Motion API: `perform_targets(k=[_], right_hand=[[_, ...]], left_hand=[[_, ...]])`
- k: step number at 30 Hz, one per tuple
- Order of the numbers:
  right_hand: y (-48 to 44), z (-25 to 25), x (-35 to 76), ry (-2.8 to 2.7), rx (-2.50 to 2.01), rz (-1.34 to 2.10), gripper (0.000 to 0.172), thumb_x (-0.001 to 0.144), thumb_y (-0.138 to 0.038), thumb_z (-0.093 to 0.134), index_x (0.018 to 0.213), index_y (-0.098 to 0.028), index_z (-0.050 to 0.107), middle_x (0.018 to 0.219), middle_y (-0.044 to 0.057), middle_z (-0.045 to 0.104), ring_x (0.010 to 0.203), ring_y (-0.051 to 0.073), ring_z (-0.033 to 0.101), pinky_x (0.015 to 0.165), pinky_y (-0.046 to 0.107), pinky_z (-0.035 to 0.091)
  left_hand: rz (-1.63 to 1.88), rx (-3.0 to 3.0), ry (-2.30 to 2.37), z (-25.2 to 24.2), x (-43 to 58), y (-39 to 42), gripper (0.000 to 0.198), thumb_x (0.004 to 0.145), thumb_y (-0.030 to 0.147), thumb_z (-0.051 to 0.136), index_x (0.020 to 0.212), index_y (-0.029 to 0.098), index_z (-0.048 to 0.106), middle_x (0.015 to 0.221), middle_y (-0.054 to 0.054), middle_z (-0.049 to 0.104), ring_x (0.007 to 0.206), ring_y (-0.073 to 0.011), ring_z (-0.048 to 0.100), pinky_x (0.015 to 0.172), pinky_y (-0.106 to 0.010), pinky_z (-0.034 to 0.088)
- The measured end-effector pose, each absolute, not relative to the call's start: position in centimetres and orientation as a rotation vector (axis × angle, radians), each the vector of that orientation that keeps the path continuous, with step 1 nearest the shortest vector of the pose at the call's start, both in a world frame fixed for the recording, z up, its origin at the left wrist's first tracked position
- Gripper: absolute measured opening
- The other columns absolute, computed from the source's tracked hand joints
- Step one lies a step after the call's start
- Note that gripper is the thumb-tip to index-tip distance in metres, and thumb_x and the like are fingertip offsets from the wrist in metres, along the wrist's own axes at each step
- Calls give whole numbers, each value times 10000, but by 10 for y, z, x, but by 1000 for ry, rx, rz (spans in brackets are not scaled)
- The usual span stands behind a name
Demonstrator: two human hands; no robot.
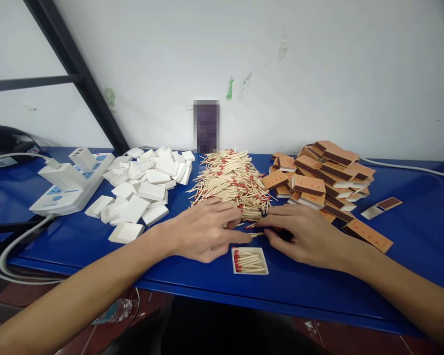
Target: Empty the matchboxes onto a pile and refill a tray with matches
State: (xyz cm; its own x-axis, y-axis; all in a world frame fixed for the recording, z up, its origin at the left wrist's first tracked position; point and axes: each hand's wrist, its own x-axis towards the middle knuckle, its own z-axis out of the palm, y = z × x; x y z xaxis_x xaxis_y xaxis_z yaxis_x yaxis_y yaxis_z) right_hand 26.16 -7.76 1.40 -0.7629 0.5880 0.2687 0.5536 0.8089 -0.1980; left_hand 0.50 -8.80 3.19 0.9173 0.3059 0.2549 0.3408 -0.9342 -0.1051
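Just in front of the pile of matches (237,182), my left hand (207,231) is curled with its index finger stretched to a few loose matches (258,234). Pale match ends seem to show between its bent fingers. My right hand (299,234) faces it, thumb and fingers apart, the fingertips at the same loose matches. Below the hands lies a white matchbox tray (267,270), partly filled with matches, their red heads to the left. My fingers hide the front edge of the pile in part.
White empty trays (157,176) are heaped at left, orange matchbox sleeves (311,185) at right. One flattened sleeve (382,208) lies apart. A power strip (64,197) with plugs and cables is on the far left. A pixelated dark object (206,125) leans on the wall behind the blue table (422,256).
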Motion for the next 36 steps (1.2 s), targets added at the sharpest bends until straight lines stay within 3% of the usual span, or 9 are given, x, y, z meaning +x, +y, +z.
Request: perform_targets(k=[9,15,21,29,36], right_hand=[[-82,14,255,-2669,-758,322,277,920,-177,485,1106,-214,687,858,27,717,724,148,641,652,277,434],[-81,14,255,-2627,-862,188,202,904,-203,511,969,-199,702,753,21,690,653,148,613,595,272,395],[-79,13,255,-2628,-883,127,196,906,-207,516,961,-217,704,677,0,652,600,135,584,571,255,371],[-76,9,255,-2628,-920,190,152,898,-215,542,802,-210,660,635,-16,601,557,116,528,557,244,346],[-76,7,249,-2580,-1031,318,136,886,-258,559,793,-205,644,622,-27,573,531,107,474,551,239,324]], left_hand=[[-315,-2942,-522,31,5,-85,314,849,170,542,1127,223,679,918,-58,574,839,-200,520,752,-337,416],[-363,-2931,-567,29,3,-83,251,846,192,541,1039,200,701,852,-44,557,787,-180,510,734,-322,415],[-384,-2912,-583,27,3,-83,249,855,220,547,1056,194,692,877,-50,566,789,-182,514,732,-328,415],[-427,-2896,-567,27,4,-83,158,845,217,557,891,185,706,834,-48,580,792,-186,522,716,-333,396],[-472,-2903,-553,25,5,-84,147,856,220,567,839,185,709,810,-40,582,774,-176,511,709,-324,386]])
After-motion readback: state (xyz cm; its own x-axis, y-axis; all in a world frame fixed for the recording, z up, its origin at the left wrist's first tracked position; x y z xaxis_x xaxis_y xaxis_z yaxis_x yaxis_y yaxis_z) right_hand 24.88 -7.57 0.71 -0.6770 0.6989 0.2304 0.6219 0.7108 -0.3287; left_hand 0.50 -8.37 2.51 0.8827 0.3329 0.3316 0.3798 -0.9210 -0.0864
